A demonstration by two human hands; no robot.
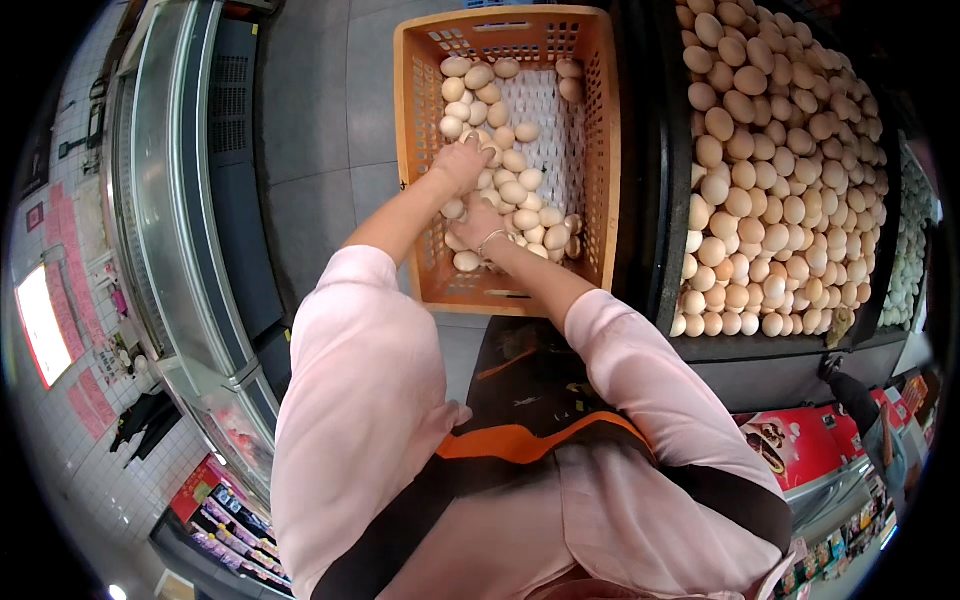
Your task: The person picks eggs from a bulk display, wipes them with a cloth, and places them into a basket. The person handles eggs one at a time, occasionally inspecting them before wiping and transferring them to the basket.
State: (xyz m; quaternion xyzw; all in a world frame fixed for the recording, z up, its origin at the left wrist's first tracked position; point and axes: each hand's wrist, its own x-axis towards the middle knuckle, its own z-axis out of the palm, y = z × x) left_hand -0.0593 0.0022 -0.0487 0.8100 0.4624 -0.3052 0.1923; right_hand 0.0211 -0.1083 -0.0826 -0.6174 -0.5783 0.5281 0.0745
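An orange plastic crate [508, 306] with slotted walls stands before me, and brown eggs [513, 193] lie in it, mostly along its left side and near end. My left hand [463, 161] reaches in over the left wall, its fingers down among the eggs. Just nearer to me, my right hand [480, 221], with a bracelet at the wrist, rests low among the eggs too. Whether either hand grips an egg cannot be told, since the fingertips are partly hidden. Part of the crate's pale, patterned bottom shows at its right side.
To the right, a large heap of brown eggs [780, 172] fills a dark-edged display bin, with paler eggs [907, 255] beyond. A glass-topped display case [161, 172] runs along the left, past the grey tiled floor [307, 97]. A person [874, 427] stands at the far lower right.
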